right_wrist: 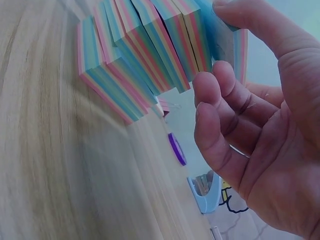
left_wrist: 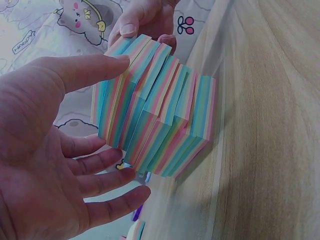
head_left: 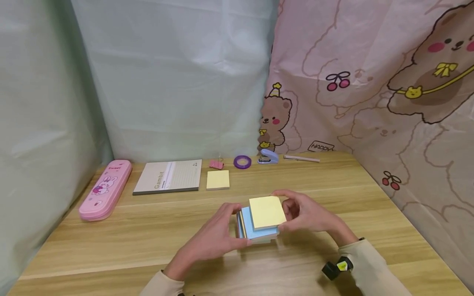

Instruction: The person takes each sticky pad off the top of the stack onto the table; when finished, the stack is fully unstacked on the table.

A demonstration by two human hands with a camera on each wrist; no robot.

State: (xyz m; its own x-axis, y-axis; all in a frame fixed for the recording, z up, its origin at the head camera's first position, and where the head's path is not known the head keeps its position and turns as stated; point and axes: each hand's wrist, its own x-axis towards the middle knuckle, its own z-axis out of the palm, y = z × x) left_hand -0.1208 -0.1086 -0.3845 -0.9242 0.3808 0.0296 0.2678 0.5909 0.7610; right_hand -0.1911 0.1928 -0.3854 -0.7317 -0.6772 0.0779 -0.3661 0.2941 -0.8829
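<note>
A stack of sticky note pads (left_wrist: 160, 115) with pastel-striped sides stands on the table, its layers slightly offset. The topmost pad, a yellow sticky note pad (head_left: 267, 211), sits askew over a light blue surface (head_left: 245, 218). With thumb and index finger on opposite edges, my right hand (head_left: 305, 211) grips this top pad; its other fingers (right_wrist: 207, 125) curl beside the stack. From the left, my left hand (head_left: 214, 234) holds the stack between its thumb (left_wrist: 95, 70) at the near side and its fingers at the far side.
Along the back lie a pink pencil case (head_left: 106, 190), a notebook (head_left: 168, 176), another yellow sticky note pad (head_left: 218, 180), a pink binder clip (head_left: 216, 164), purple tape (head_left: 242, 162), a lilac-blue stapler (head_left: 268, 157) and a pen (head_left: 301, 158). Curtains border the wooden table (head_left: 148, 234).
</note>
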